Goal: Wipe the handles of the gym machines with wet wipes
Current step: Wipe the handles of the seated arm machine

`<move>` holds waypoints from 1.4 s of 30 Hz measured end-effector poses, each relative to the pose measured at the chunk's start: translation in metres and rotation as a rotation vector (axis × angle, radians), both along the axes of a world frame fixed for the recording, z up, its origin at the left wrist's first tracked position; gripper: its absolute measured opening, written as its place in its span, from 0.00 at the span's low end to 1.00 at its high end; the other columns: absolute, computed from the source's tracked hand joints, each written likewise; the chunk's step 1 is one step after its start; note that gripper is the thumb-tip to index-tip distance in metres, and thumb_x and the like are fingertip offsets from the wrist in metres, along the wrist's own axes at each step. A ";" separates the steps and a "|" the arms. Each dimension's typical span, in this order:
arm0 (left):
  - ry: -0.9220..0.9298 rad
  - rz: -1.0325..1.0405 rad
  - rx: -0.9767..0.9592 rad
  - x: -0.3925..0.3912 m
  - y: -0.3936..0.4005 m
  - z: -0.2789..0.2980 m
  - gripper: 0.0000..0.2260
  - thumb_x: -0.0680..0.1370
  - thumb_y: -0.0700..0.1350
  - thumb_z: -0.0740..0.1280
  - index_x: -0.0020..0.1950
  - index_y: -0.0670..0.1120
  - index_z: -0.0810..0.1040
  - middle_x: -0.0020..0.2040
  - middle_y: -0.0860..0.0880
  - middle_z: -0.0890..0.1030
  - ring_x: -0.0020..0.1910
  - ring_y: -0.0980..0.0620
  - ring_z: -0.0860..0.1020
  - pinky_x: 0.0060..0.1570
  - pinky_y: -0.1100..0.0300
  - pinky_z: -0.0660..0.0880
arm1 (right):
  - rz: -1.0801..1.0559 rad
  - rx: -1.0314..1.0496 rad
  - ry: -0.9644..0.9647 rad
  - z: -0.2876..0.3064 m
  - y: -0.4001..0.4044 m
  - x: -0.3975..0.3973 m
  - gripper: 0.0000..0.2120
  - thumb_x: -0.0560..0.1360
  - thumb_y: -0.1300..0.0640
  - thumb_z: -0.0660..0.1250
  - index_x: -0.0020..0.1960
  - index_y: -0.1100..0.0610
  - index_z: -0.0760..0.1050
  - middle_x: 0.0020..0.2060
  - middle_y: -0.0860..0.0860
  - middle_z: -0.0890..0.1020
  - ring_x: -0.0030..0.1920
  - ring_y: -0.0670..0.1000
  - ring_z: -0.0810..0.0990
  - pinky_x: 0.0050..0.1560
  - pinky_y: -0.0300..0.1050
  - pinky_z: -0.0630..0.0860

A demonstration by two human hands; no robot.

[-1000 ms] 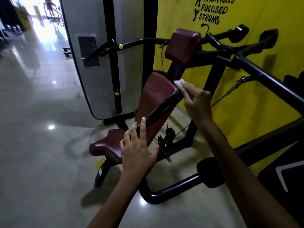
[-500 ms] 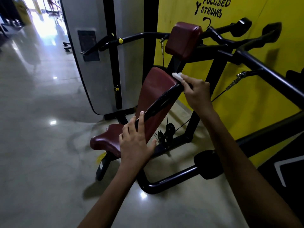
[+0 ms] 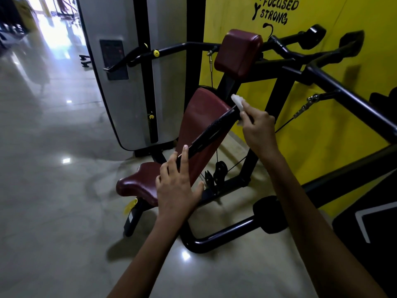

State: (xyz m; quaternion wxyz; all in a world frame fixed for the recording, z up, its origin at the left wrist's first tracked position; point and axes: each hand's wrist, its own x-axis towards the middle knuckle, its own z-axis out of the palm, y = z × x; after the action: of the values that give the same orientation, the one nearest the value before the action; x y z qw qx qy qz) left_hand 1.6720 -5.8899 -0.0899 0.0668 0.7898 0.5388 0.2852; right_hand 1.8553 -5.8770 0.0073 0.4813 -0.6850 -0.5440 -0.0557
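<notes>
Black handle [image 3: 211,131] runs diagonally across the maroon seat back [image 3: 199,117]. Right hand [image 3: 258,131] pinches a white wet wipe [image 3: 238,102] against the handle's upper end. Left hand [image 3: 178,186] on lower end, fingers loosely spread, not clenched.

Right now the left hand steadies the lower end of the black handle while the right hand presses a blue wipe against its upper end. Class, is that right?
One detail is wrong: the wipe is white, not blue, as the head view shows. The rest stands: the left hand steadies the lower end of the black handle while the right hand presses the wipe against its upper end.
</notes>
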 end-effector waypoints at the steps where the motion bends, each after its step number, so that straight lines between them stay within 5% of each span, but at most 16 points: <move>1: -0.001 0.004 0.009 0.000 0.000 -0.001 0.41 0.71 0.55 0.70 0.78 0.50 0.52 0.72 0.42 0.64 0.66 0.41 0.67 0.59 0.45 0.69 | -0.008 -0.002 -0.028 -0.005 -0.002 -0.002 0.18 0.79 0.63 0.59 0.68 0.63 0.68 0.55 0.58 0.80 0.43 0.41 0.80 0.43 0.24 0.71; 3: 0.004 0.009 0.013 0.001 0.001 -0.002 0.41 0.70 0.55 0.71 0.77 0.49 0.54 0.71 0.41 0.66 0.65 0.41 0.68 0.57 0.45 0.71 | 0.002 -0.047 -0.120 -0.009 -0.002 -0.006 0.19 0.79 0.62 0.58 0.70 0.63 0.67 0.66 0.59 0.72 0.64 0.53 0.74 0.63 0.32 0.66; 5: 0.005 0.015 0.025 0.001 0.002 -0.004 0.41 0.69 0.54 0.72 0.77 0.48 0.57 0.69 0.41 0.69 0.63 0.40 0.71 0.55 0.44 0.73 | 0.012 -0.121 -0.196 -0.005 0.004 -0.008 0.19 0.81 0.59 0.56 0.70 0.61 0.66 0.70 0.58 0.67 0.70 0.54 0.67 0.66 0.35 0.60; 10: -0.014 0.009 0.023 0.000 0.003 -0.003 0.41 0.69 0.53 0.73 0.77 0.48 0.58 0.69 0.41 0.69 0.62 0.40 0.71 0.54 0.45 0.73 | 0.057 -0.118 -0.019 0.009 0.012 -0.002 0.19 0.81 0.59 0.56 0.71 0.63 0.65 0.69 0.57 0.69 0.70 0.50 0.65 0.59 0.18 0.51; 16: -0.030 0.001 0.005 0.000 0.001 -0.002 0.40 0.71 0.54 0.71 0.77 0.49 0.55 0.71 0.42 0.66 0.65 0.41 0.68 0.58 0.45 0.70 | 0.005 -0.242 -0.116 -0.019 -0.012 -0.030 0.27 0.80 0.56 0.53 0.77 0.57 0.49 0.76 0.54 0.49 0.76 0.48 0.48 0.66 0.33 0.52; 19: -0.035 -0.004 -0.009 0.001 0.001 -0.002 0.40 0.72 0.54 0.70 0.78 0.50 0.53 0.72 0.43 0.64 0.67 0.42 0.66 0.60 0.46 0.68 | -0.030 -0.264 -0.162 -0.012 -0.009 -0.026 0.27 0.80 0.56 0.52 0.77 0.57 0.48 0.76 0.53 0.48 0.76 0.48 0.44 0.73 0.43 0.49; 24: -0.035 -0.016 -0.020 -0.001 -0.001 0.000 0.39 0.74 0.55 0.67 0.78 0.51 0.49 0.74 0.44 0.60 0.69 0.44 0.63 0.63 0.48 0.66 | 0.001 -0.282 -0.345 -0.010 -0.005 -0.026 0.32 0.73 0.53 0.47 0.76 0.59 0.50 0.76 0.53 0.50 0.76 0.47 0.44 0.71 0.39 0.39; 29: -0.042 -0.001 -0.003 0.000 0.000 -0.002 0.40 0.71 0.54 0.71 0.77 0.49 0.54 0.71 0.43 0.66 0.65 0.42 0.67 0.58 0.46 0.70 | 0.020 -0.282 -0.388 -0.013 -0.016 -0.016 0.32 0.72 0.53 0.47 0.76 0.58 0.51 0.76 0.53 0.52 0.76 0.46 0.45 0.72 0.38 0.38; 38: -0.056 -0.036 -0.050 -0.001 -0.001 0.001 0.39 0.75 0.56 0.65 0.78 0.53 0.44 0.75 0.46 0.57 0.70 0.46 0.60 0.65 0.49 0.64 | 0.183 -0.269 -0.504 -0.018 -0.017 -0.021 0.30 0.73 0.53 0.50 0.75 0.58 0.55 0.75 0.53 0.56 0.75 0.46 0.47 0.73 0.38 0.39; 42: -0.036 -0.033 -0.055 -0.002 0.001 0.000 0.39 0.75 0.58 0.64 0.78 0.53 0.43 0.75 0.47 0.56 0.71 0.46 0.59 0.65 0.50 0.63 | 0.096 -0.263 -0.500 -0.012 -0.013 -0.009 0.31 0.73 0.54 0.49 0.75 0.57 0.55 0.75 0.53 0.57 0.76 0.48 0.47 0.73 0.40 0.38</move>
State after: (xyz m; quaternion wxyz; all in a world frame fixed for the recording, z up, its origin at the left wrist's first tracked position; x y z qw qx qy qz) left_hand 1.6705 -5.8885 -0.0895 0.1030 0.7912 0.5320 0.2834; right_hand 1.8468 -5.8897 -0.0051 0.2413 -0.6800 -0.6803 -0.1289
